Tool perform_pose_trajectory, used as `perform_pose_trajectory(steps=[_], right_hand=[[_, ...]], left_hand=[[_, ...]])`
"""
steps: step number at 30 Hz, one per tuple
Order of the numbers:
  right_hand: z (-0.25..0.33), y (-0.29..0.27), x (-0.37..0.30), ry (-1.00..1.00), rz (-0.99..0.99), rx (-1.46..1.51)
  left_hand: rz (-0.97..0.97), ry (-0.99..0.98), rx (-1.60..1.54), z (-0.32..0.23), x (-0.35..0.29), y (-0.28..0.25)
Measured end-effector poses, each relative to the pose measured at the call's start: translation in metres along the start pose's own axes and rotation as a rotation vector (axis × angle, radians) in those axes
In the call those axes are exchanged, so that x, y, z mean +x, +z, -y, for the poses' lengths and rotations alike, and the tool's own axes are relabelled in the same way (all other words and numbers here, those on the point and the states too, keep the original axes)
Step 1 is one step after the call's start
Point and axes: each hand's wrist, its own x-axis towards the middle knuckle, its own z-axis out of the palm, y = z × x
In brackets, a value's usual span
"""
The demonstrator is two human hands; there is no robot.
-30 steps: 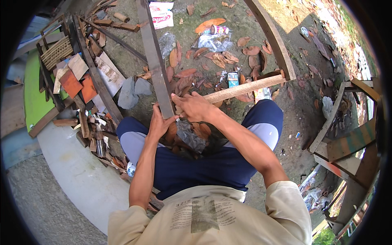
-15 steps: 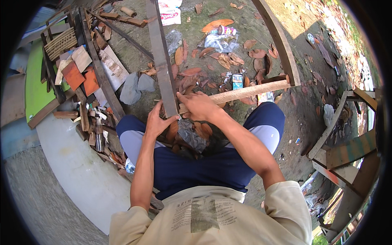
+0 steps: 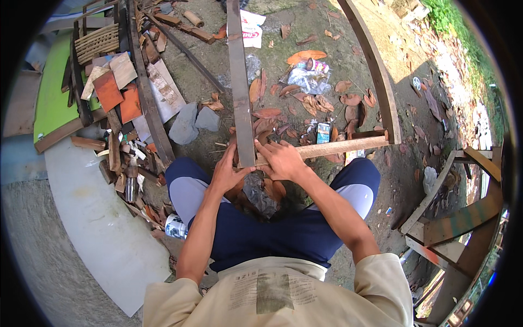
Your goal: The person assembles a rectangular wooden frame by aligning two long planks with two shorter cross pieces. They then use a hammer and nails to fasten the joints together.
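Note:
A wooden frame lies before my knees: a dark left plank (image 3: 240, 82), a lighter crosspiece (image 3: 343, 147) and a long right plank (image 3: 377, 71). At the near left corner, my left hand (image 3: 224, 173) grips the left plank's end, fingers along its outer side and thumb across the near end. My right hand (image 3: 284, 161) is closed over the crosspiece's left end, fingertips against the left plank's inner side. The two wooden pieces meet between my hands, and the joint is partly covered by my fingers.
Scrap wood (image 3: 109, 90) and a green board (image 3: 57, 92) are piled at left, with grey stones (image 3: 185, 124) nearby. Dry leaves (image 3: 267, 113) and plastic litter (image 3: 310, 79) lie inside the frame. A wooden structure (image 3: 463, 218) stands at right. A crumpled plastic bag (image 3: 259, 193) lies between my legs.
The view has shifted, so the ground things appear lower and farther right. The frame's near left corner and both hands appear slightly right and lower; both hands keep their hold there.

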Motion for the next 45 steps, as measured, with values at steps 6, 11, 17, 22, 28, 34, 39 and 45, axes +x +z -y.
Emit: perform_pose_trajectory(steps=[6,11,17,22,28,34,39,45], right_hand=[[0.011,-0.002,0.006,0.057,-0.098,0.140],[0.026,0.013,0.012,0.230,-0.162,0.241],[0.028,0.014,0.011,0.229,-0.162,0.192],[0.034,0.014,0.013,0.235,-0.195,0.210],[0.031,0.001,0.014,0.257,-0.067,0.298],[0.002,-0.003,0.023,0.363,0.145,0.895],[-0.006,-0.001,0.022,0.392,0.226,0.999],[0.006,-0.009,0.033,0.378,0.243,0.875]], left_hand=[[-0.168,0.142,-0.758,0.025,0.014,0.038],[-0.322,-0.052,-0.794,0.018,0.038,0.045],[-0.242,0.021,-0.949,0.012,0.042,0.042],[-0.294,0.042,-0.927,0.016,0.045,0.043],[-0.199,-0.023,-1.075,0.014,0.044,0.039],[-0.088,-0.263,-1.272,0.014,0.054,0.027],[-0.149,-0.344,-1.289,0.029,0.065,0.045],[-0.266,-0.417,-1.087,0.083,0.079,0.058]])
